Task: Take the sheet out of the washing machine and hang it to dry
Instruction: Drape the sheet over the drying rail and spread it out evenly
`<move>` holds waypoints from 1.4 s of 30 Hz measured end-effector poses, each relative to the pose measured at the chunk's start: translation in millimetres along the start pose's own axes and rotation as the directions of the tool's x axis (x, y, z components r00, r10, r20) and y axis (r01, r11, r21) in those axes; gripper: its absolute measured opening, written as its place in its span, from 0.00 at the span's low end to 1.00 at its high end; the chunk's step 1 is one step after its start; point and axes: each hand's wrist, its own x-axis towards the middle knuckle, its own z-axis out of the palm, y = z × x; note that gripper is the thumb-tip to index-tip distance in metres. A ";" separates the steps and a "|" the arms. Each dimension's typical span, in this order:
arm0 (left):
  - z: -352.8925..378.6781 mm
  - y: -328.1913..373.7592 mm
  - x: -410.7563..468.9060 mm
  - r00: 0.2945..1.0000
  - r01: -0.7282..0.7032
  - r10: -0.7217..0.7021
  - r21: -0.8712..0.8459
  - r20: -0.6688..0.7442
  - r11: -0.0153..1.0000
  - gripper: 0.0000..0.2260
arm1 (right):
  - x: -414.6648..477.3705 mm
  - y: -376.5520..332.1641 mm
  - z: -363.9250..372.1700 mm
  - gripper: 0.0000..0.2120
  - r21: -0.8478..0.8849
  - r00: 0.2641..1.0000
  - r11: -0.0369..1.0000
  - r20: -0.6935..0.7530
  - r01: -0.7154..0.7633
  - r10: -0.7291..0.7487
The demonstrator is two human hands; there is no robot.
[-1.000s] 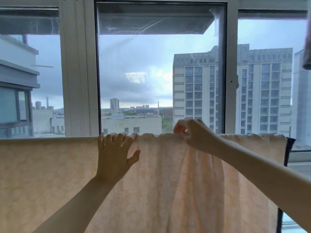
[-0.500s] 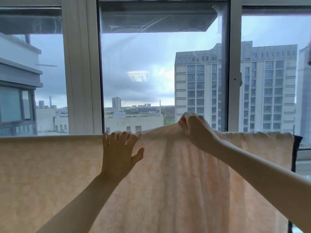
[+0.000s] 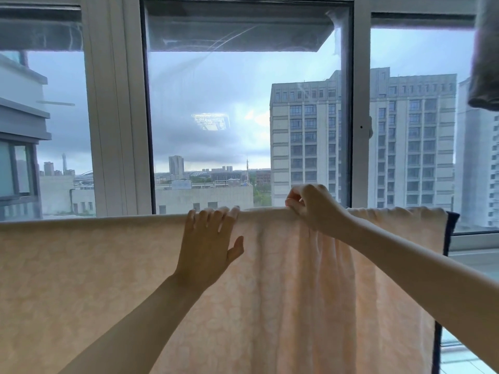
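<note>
Left hand (image 3: pixel 206 242): flat against the sheet (image 3: pixel 81 279), fingers straight, tips at its top edge.
Right hand (image 3: pixel 314 209): fingers curled over the top fold, gripping it.
Sheet: draped in front of the window (image 3: pixel 243 103), bunched in pleats under the right hand, smooth to the left.
Right edge: dark border (image 3: pixel 449 230), open space beyond.

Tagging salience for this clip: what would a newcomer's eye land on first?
The peach sheet spans the lower frame, smooth at left, folded at right. At its top edge the left hand lies flat and the right hand pinches the cloth. Behind, a pale high-rise fills the right of the window.
</note>
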 end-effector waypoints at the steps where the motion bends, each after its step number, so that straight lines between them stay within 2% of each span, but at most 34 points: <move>1: 0.9 7.0 2.8 1.000 -0.014 0.014 -0.003 -0.004 1.000 0.25 | -0.9 0.9 -0.8 0.03 -0.002 1.000 1.000 0.002 0.001 -0.001; 7: 9.0 48.8 16.5 0.999 -0.051 0.049 -0.068 -0.024 0.996 0.25 | -8.3 4.3 -5.9 0.05 -0.042 0.999 0.999 0.015 0.032 -0.032; 11: 12.9 61.8 23.9 0.999 -0.039 0.038 -0.055 -0.032 0.998 0.25 | -19.8 6.8 -11.2 0.07 -0.006 0.997 0.998 0.045 0.061 -0.061; 20: 24.1 57.6 25.7 0.996 -0.020 0.017 -0.029 -0.085 0.999 0.24 | -52.0 26.8 -23.0 0.10 -0.050 0.996 0.999 -0.084 -0.011 0.007; 22: 26.1 56.2 25.5 0.997 -0.015 0.014 -0.006 -0.072 1.000 0.24 | -54.9 31.9 -24.1 0.09 -0.042 0.998 0.999 -0.058 -0.012 0.010; 25: 27.6 55.3 25.7 0.998 -0.008 0.009 0.020 -0.060 1.000 0.25 | -53.2 36.6 -25.5 0.15 -0.019 0.999 0.999 0.005 0.035 -0.035; 28: 29.5 55.8 26.9 0.999 -0.004 0.005 0.028 -0.046 1.000 0.25 | -50.5 35.6 -22.9 0.11 -0.044 0.998 0.997 -0.001 0.067 -0.067; 33: 32.4 54.8 27.1 0.999 0.006 -0.005 0.021 -0.049 1.000 0.25 | -47.2 27.3 -19.7 0.03 -0.053 0.993 0.997 -0.097 0.061 -0.066; 38: 31.7 55.0 26.0 0.998 0.004 -0.003 0.013 -0.068 1.000 0.25 | -39.6 28.0 -27.4 0.06 -0.075 0.987 0.997 -0.161 -0.020 0.007; 42: 33.3 53.2 26.1 0.996 0.005 -0.004 0.018 -0.086 1.000 0.25 | -41.1 49.4 -53.1 0.07 -0.178 0.955 0.958 -0.235 -0.224 0.179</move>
